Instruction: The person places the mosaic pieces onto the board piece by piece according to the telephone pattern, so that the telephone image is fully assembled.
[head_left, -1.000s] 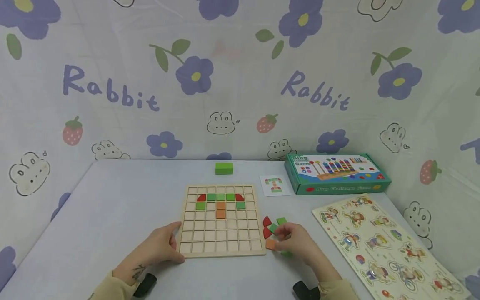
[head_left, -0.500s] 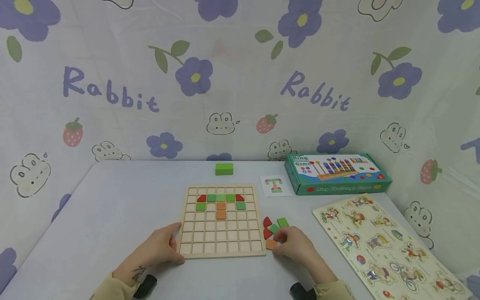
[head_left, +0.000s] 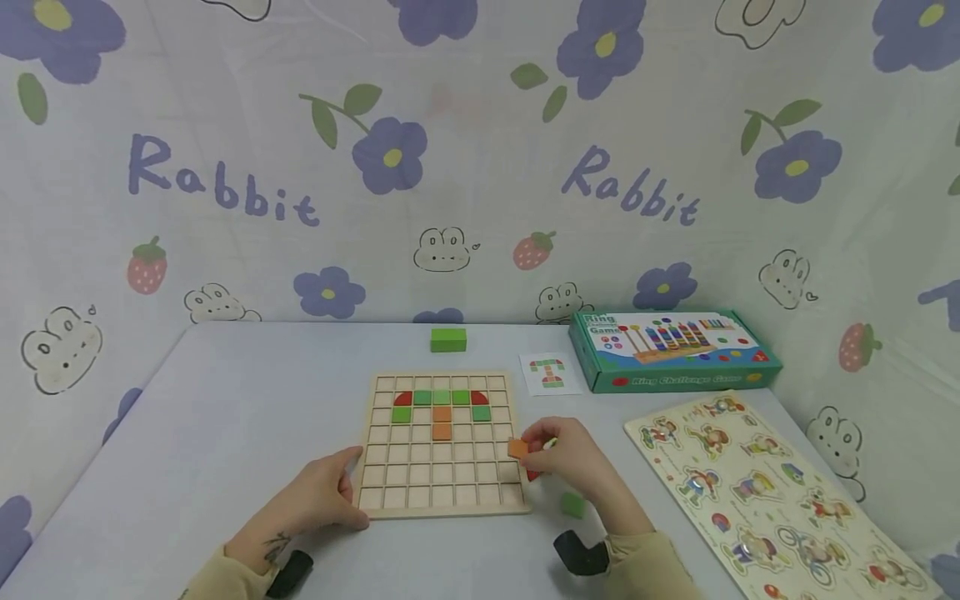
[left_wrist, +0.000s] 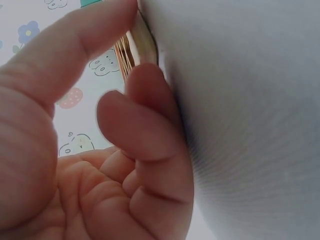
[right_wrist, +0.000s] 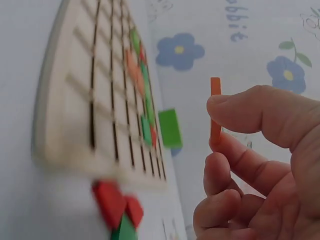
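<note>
My left hand [head_left: 322, 492] touches the left edge of a square wooden grid board [head_left: 450, 512] near its front corner; its fingertips rest against the rim in the left wrist view. An orange square tile [head_left: 517, 449] is pinched on edge between thumb and finger of my right hand [head_left: 568, 454], over the board's right rim. In the grid sit green squares [head_left: 442, 395], red quarter-round pieces [head_left: 479, 398] and two orange squares [head_left: 442, 422]. Loose red pieces [right_wrist: 109, 202] and a green piece [right_wrist: 123, 230] lie beside the board. Another green tile [head_left: 573, 504] lies below my right hand.
A pattern card [head_left: 551, 374] lies behind the board on the right, next to a green game box [head_left: 678, 350]. A green block [head_left: 447, 340] stands at the back. A picture puzzle board [head_left: 772, 492] covers the table's right side.
My right hand has picked up the orange tile from the loose pieces and carried it up and left to the board's right rim. My left hand stays put.
</note>
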